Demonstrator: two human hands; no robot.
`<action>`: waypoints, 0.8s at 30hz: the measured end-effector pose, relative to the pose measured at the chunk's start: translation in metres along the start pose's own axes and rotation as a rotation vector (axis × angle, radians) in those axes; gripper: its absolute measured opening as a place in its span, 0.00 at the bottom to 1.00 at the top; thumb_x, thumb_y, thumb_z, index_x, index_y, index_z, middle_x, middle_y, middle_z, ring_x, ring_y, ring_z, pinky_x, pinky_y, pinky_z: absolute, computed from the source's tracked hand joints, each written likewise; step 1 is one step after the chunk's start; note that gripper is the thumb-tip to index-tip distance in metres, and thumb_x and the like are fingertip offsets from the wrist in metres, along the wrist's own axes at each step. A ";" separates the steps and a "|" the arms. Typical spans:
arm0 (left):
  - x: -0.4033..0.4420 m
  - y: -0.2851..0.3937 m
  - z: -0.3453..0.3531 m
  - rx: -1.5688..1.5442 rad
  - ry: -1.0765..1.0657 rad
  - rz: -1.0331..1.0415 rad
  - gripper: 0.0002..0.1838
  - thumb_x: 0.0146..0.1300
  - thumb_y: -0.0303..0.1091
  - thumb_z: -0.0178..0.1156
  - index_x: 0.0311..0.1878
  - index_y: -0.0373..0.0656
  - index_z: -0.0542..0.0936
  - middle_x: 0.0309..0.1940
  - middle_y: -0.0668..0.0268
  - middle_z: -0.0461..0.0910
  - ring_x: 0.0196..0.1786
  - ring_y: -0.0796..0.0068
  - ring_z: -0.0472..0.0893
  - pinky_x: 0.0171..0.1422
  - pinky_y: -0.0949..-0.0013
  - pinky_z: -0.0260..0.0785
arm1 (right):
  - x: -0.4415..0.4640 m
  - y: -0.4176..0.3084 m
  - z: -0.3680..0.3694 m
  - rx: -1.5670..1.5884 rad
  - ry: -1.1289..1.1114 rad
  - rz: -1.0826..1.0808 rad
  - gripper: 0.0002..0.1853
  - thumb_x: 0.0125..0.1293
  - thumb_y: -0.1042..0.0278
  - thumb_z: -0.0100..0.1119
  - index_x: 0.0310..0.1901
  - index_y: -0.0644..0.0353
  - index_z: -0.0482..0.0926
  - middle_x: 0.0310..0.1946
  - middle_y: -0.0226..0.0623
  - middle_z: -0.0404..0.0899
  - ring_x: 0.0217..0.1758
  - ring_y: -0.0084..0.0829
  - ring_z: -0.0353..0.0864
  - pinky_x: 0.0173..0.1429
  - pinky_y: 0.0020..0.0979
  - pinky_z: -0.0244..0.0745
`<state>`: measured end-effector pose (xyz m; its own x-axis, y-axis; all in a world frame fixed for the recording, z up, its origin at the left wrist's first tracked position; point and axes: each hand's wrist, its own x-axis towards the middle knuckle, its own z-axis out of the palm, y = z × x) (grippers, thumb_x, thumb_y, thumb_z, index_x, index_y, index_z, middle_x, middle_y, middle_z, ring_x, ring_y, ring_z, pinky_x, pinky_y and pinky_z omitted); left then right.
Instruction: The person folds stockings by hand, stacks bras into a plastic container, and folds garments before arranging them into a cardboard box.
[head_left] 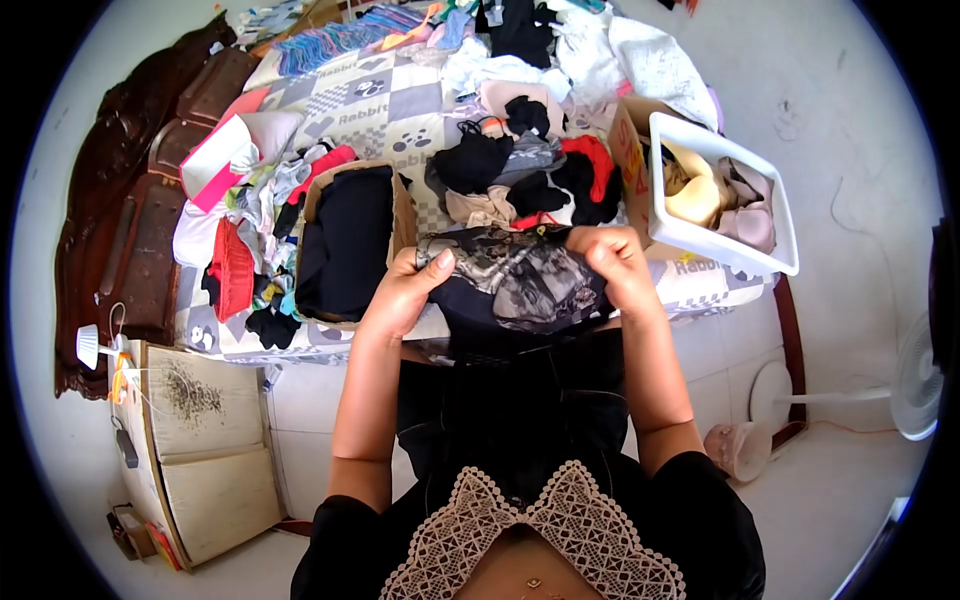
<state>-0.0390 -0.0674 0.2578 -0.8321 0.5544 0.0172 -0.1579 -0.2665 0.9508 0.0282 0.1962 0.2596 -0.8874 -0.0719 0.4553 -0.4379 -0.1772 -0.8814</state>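
A dark patterned garment, black with grey and beige print and partly sheer, (530, 280) is stretched between my two hands at the near edge of the bed. My left hand (415, 282) grips its left side, with the thumb on top. Closed in a fist, my right hand (615, 262) holds the upper right edge. Just left of my left hand stands a cardboard box (402, 215) with folded black cloth (347, 240) in it. Beyond the garment lies a pile of black, beige and red clothes (530, 180).
A white plastic basket (725, 255) with beige and mauve pieces sits at the right, beside a cardboard box (628, 165). Small clothes, including a red piece (232, 268), are heaped at the left. A cabinet (215, 450) stands lower left, a fan (915, 380) at the right.
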 end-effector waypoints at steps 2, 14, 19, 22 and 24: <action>0.003 0.004 -0.004 0.165 -0.103 -0.006 0.14 0.62 0.42 0.61 0.38 0.38 0.79 0.33 0.71 0.79 0.40 0.81 0.74 0.50 0.76 0.64 | 0.003 -0.006 -0.008 -0.063 0.124 0.030 0.15 0.64 0.61 0.60 0.30 0.67 0.78 0.28 0.35 0.77 0.34 0.22 0.74 0.39 0.24 0.67; 0.039 0.041 0.052 0.651 -0.416 0.479 0.21 0.63 0.45 0.59 0.45 0.32 0.77 0.41 0.64 0.78 0.44 0.76 0.75 0.51 0.72 0.66 | 0.032 0.014 -0.019 0.439 -0.241 0.746 0.41 0.61 0.42 0.58 0.64 0.67 0.60 0.60 0.42 0.68 0.62 0.32 0.69 0.65 0.34 0.64; 0.027 0.034 0.034 0.301 -0.326 0.170 0.10 0.54 0.36 0.62 0.28 0.38 0.76 0.24 0.69 0.73 0.26 0.85 0.68 0.30 0.77 0.57 | 0.006 0.113 -0.038 0.685 -0.133 0.765 0.29 0.70 0.43 0.40 0.62 0.58 0.67 0.59 0.34 0.71 0.60 0.28 0.71 0.66 0.31 0.64; 0.032 0.014 0.025 0.128 -0.269 0.195 0.10 0.48 0.35 0.62 0.27 0.37 0.76 0.24 0.69 0.73 0.26 0.85 0.68 0.30 0.78 0.57 | 0.008 0.090 -0.014 0.885 -0.160 0.687 0.43 0.59 0.31 0.44 0.63 0.63 0.63 0.56 0.42 0.73 0.58 0.35 0.75 0.64 0.37 0.68; 0.035 0.005 0.017 0.109 -0.259 0.206 0.11 0.46 0.35 0.62 0.25 0.36 0.76 0.25 0.67 0.74 0.27 0.83 0.69 0.32 0.77 0.58 | 0.010 0.053 0.009 0.893 -0.056 0.698 0.48 0.52 0.27 0.50 0.63 0.65 0.64 0.54 0.46 0.75 0.57 0.38 0.75 0.63 0.40 0.69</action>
<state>-0.0595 -0.0356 0.2685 -0.6757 0.6833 0.2766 0.0684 -0.3155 0.9464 -0.0029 0.1776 0.2190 -0.8798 -0.4693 -0.0752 0.4291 -0.7162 -0.5504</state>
